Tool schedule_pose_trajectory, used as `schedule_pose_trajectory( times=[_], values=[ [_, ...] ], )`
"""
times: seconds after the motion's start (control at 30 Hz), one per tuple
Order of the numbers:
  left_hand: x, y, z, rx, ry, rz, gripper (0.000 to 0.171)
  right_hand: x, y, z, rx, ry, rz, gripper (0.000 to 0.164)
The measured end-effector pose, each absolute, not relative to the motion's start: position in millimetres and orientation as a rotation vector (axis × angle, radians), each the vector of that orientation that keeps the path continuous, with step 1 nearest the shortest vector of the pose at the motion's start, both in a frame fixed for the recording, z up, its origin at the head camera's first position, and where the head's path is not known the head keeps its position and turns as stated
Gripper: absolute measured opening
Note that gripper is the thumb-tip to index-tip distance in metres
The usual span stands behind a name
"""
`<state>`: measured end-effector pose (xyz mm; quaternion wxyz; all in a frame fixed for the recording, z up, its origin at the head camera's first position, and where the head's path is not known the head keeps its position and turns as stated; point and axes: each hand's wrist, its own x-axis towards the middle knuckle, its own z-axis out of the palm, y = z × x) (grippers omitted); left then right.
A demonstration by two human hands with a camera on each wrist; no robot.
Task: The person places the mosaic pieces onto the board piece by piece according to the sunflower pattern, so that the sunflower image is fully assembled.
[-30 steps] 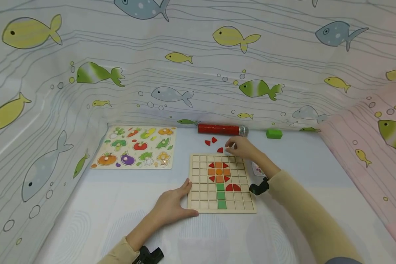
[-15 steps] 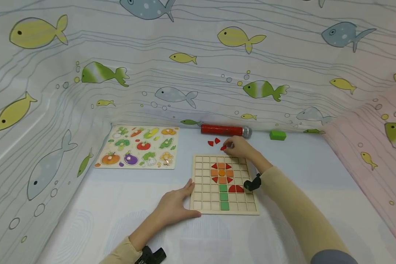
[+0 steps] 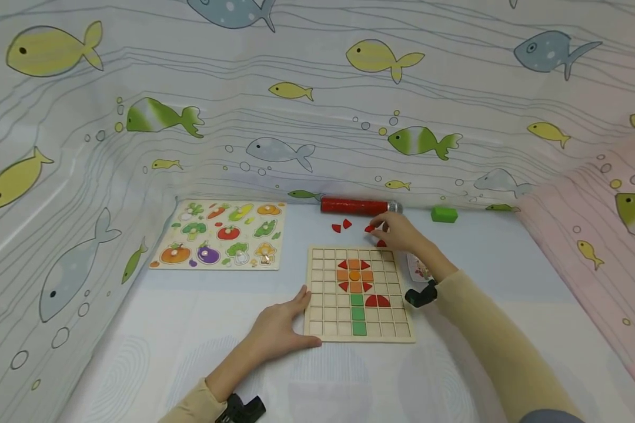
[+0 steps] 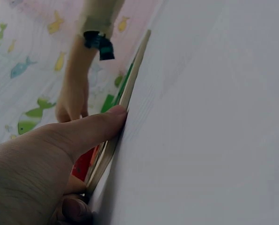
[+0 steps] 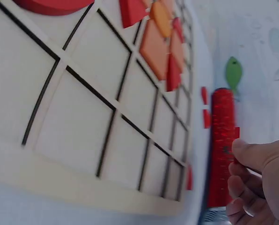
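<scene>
My left hand [image 3: 277, 329] holds the near left corner of a wooden grid board [image 3: 323, 311], thumb on the near edge and fingers along the left side. On the board sit orange squares around an orange round piece [image 3: 354, 275], red triangular pieces, a column of green squares [image 3: 358, 314] and two red quarter-circles [image 3: 377, 301]. Beyond the far edge, my right hand [image 3: 399, 232] pinches a small red piece [image 3: 369, 229] between thumb and index finger; the right wrist view shows little of it. Another red piece [image 5: 189, 177] lies by the board's far edge, below that hand.
Two loose red pieces [image 3: 341, 225] lie behind the board. Farther back are a red toy microphone [image 3: 354, 205] and a green block [image 3: 444, 214]. A vegetable puzzle [image 3: 219, 235] lies at left. A printed card [image 3: 417, 268] sits partly behind my right arm.
My right hand has taken hold of a red piece that lay behind the board and moved it to the right and back. My left hand stays at the board's corner.
</scene>
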<state>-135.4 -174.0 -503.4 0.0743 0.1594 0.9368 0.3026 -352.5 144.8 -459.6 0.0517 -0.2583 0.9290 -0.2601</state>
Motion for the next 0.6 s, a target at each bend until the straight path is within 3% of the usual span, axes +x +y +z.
schedule_pose_trajectory(
  times=[0.3, 0.6],
  values=[
    [-134.1, -173.6, -500.1, 0.468, 2.827, 0.909, 0.104, -301.1, 176.0, -428.5, -0.854, 2.888, -0.897, 0.028],
    [-133.8, -171.3, -502.7, 0.466, 2.816, 0.920, 0.104, -234.2, 177.7, -445.9, -0.957, 2.877, -1.030, 0.032]
  ],
)
